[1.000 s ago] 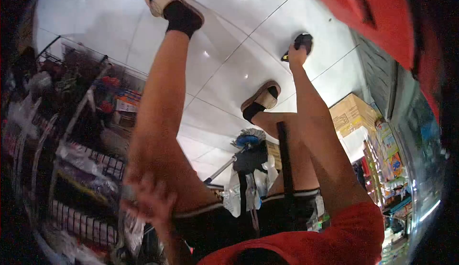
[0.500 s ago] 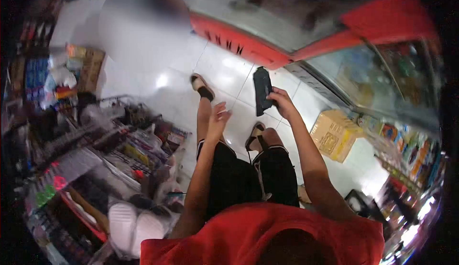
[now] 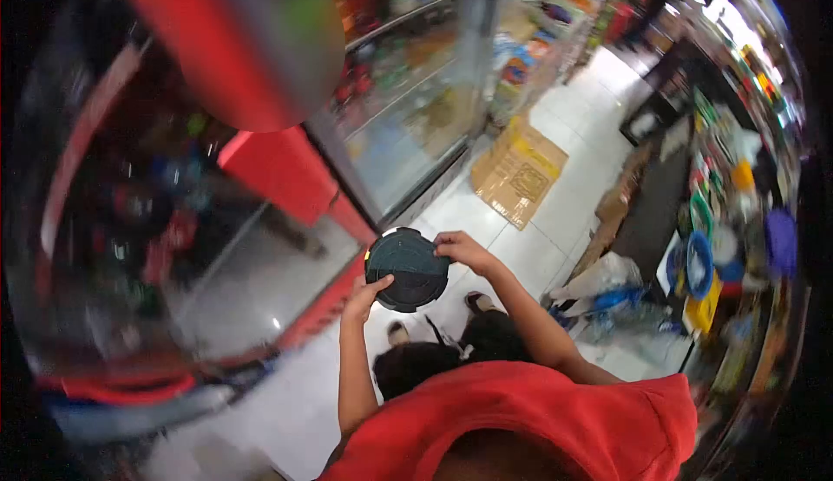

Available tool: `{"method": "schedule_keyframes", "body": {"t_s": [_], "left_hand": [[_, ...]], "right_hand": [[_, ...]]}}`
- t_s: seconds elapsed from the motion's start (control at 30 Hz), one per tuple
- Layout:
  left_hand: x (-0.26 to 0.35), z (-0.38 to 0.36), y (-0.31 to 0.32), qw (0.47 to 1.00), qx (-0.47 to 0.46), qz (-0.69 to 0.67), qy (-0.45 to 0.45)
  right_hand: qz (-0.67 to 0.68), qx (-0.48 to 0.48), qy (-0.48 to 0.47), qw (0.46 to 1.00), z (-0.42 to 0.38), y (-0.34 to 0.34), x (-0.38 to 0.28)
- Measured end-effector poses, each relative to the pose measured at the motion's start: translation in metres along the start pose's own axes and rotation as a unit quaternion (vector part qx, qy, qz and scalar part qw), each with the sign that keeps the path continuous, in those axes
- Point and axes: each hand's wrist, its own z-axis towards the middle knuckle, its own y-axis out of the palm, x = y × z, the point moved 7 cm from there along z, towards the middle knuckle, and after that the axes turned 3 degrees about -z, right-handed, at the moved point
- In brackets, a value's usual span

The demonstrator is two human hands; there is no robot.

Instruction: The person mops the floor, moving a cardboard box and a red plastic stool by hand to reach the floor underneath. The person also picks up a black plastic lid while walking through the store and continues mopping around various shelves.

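Observation:
Both of my hands hold a dark round disc [image 3: 406,283] in front of my body. It is flat, with small notches round its rim and a line across its face; its exact kind is not clear. My left hand [image 3: 362,299] grips the lower left edge with the thumb on top. At the upper right edge, my right hand [image 3: 463,251] pinches the rim. The disc's flat side faces up towards me, above the tiled floor and my feet.
Close on my left stands a red-framed glass cooler [image 3: 373,151]. A cardboard box [image 3: 521,173] lies on the tiled floor ahead, beside stocked shelves. To the right, a dark counter [image 3: 646,221] bears plastic goods, including a blue basin [image 3: 699,264]. A person [image 3: 655,4] is far off.
My view has swung right, bringing the cooler to my left. The disc, seen edge-on in my right hand before, now shows its flat face. My left hand has taken hold of it too.

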Motion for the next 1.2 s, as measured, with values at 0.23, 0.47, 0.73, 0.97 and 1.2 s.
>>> {"method": "schedule_keyframes", "body": {"t_s": [0.23, 0.47, 0.73, 0.97, 1.2], "left_hand": [[0.109, 0.095, 0.123, 0.987, -0.122, 0.096, 0.037], [0.134, 0.129, 0.291, 0.946, -0.257, 0.168, 0.099], [0.117, 0.155, 0.384, 0.911, -0.278, 0.275, 0.128], [0.101, 0.219, 0.398, 0.931, -0.272, 0.241, 0.010], [0.179, 0.359, 0.478, 0.923, -0.298, 0.242, 0.040]], "right_hand": [[0.114, 0.226, 0.006, 0.967, -0.038, -0.076, -0.022], [0.221, 0.374, -0.069, 0.898, -0.100, -0.215, -0.029], [0.243, 0.431, -0.105, 0.862, -0.124, -0.304, -0.016], [0.080, 0.499, -0.115, 0.855, -0.063, -0.390, -0.021], [0.119, 0.489, -0.055, 0.862, 0.024, -0.508, -0.065]]}}
